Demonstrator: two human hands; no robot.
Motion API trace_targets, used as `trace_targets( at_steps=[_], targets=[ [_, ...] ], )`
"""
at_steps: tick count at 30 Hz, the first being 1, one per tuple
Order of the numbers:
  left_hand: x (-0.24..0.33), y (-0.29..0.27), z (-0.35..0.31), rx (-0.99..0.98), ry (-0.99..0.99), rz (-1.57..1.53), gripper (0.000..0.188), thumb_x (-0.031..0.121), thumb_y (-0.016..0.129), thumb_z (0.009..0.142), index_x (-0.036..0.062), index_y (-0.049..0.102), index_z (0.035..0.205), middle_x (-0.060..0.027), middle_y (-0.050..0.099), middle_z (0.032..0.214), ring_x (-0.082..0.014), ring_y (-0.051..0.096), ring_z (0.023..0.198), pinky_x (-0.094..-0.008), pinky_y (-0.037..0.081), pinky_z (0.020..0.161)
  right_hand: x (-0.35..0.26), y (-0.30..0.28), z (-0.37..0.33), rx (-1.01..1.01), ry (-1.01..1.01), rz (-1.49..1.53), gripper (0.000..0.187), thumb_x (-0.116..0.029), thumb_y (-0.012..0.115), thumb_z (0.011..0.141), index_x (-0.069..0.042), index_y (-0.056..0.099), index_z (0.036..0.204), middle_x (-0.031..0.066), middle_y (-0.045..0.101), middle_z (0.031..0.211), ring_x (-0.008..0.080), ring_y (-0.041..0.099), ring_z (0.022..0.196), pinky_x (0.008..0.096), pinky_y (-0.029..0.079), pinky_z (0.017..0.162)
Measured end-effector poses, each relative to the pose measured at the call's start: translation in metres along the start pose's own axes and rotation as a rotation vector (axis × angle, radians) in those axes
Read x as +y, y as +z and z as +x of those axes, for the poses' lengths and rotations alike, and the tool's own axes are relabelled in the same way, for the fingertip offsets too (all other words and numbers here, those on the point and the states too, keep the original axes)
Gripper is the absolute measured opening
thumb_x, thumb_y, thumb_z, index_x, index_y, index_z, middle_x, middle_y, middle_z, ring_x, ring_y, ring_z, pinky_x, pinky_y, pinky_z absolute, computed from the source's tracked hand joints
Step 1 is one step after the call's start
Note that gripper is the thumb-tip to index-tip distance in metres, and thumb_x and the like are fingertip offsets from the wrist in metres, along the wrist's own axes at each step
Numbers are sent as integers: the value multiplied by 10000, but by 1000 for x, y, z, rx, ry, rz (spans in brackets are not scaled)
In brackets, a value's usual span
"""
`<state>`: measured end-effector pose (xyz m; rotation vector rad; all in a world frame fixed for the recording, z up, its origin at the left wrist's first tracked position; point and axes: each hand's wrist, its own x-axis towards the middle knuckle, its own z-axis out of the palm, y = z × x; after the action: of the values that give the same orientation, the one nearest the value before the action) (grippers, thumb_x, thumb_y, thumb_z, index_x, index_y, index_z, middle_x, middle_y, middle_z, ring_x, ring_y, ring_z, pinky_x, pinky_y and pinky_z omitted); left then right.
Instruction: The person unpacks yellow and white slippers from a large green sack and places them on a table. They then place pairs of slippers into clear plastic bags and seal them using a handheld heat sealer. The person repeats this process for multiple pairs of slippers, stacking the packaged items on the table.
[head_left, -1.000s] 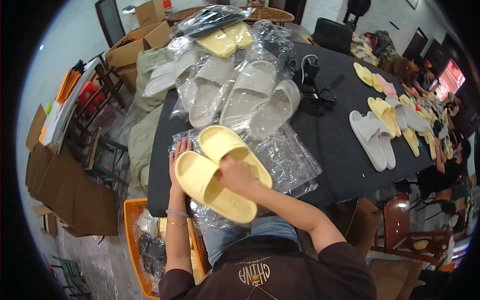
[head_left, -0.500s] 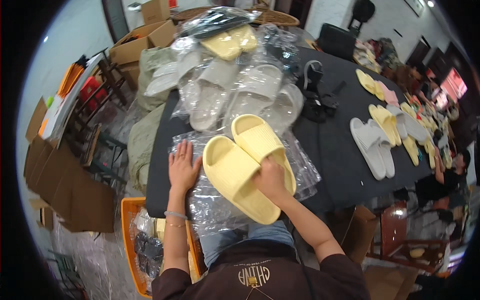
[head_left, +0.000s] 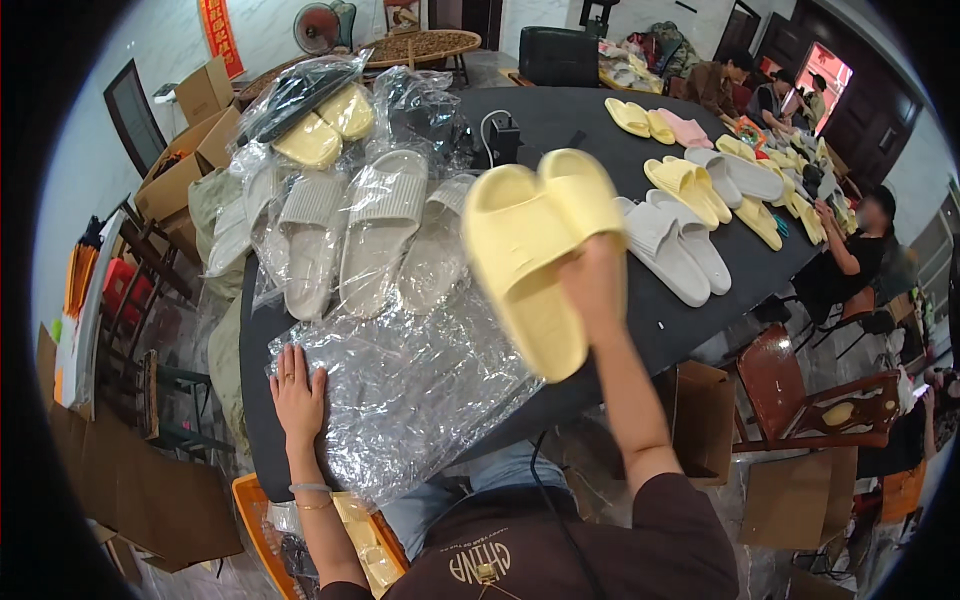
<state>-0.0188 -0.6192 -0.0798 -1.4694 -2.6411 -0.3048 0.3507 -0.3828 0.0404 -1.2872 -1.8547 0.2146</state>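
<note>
My right hand (head_left: 592,285) is closed on a pair of pale yellow slippers (head_left: 530,235), held side by side above the table; the moving pair is slightly blurred. Flat on the left edge of a stack of clear plastic bags (head_left: 400,395), my left hand (head_left: 298,390) lies with fingers stretched out. Beyond the bags are light grey slippers (head_left: 385,225) wrapped in clear plastic, and behind these, bagged yellow slippers (head_left: 325,130) under a black bagged pair (head_left: 300,100).
Loose grey slippers (head_left: 680,245) and yellow slippers (head_left: 690,190) lie at right on the black table (head_left: 640,320). A black charger (head_left: 503,138) stands past the held pair. An orange crate (head_left: 262,530) sits by my left side, a wooden chair (head_left: 775,385) at right. Other people sit along the table's far right.
My right hand has carried the yellow slippers right, away from over the plastic bags. The view has shifted, and my left hand still rests on the bags' left side.
</note>
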Motion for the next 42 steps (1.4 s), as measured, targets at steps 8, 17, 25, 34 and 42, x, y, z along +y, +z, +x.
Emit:
trace_targets(
  at_steps=[8, 17, 25, 34, 42],
  targets=[
    [1, -1, 1, 23, 7, -12, 602, 459, 394, 944, 92, 357, 1419, -77, 300, 1500, -252, 250, 1391, -453, 183, 1121, 193, -81, 123, 175, 358, -541, 300, -154, 582, 784, 14, 598, 1032, 244, 617, 1036, 408, 592, 979, 492, 470, 827],
    [2, -3, -2, 58, 5, -49, 602, 468, 424, 933, 118, 366, 1420, -76, 320, 1491, -242, 275, 1383, -444, 184, 1120, 160, -14, 103, 220, -40, -558, 459, -82, 505, 804, 31, 487, 1248, 258, 406, 1330, 406, 474, 1170, 445, 393, 981],
    [3, -1, 1, 45, 3, -60, 609, 473, 418, 932, 124, 354, 1427, -72, 305, 1498, -235, 259, 1389, -434, 179, 1125, -20, 92, -22, -367, -836, 59, 396, -219, 572, 850, -68, 546, 1215, 144, 475, 1332, 320, 448, 1222, 454, 344, 1016],
    [3, -1, 4, 53, -32, -93, 631, 482, 409, 936, 95, 342, 1429, -84, 298, 1500, -244, 248, 1394, -438, 177, 1127, -10, 138, -61, -555, -669, -104, 628, -422, 453, 930, -123, 271, 1450, 115, 213, 1521, 281, 205, 1400, 490, 154, 1124],
    [20, -22, -1, 68, 77, -3, 634, 423, 495, 912, 43, 363, 1403, -157, 285, 1491, -303, 242, 1390, -468, 190, 1118, -10, 139, -65, -508, -631, -87, 635, -430, 458, 924, -109, 282, 1443, 127, 231, 1513, 292, 225, 1391, 508, 168, 1115]
  ],
)
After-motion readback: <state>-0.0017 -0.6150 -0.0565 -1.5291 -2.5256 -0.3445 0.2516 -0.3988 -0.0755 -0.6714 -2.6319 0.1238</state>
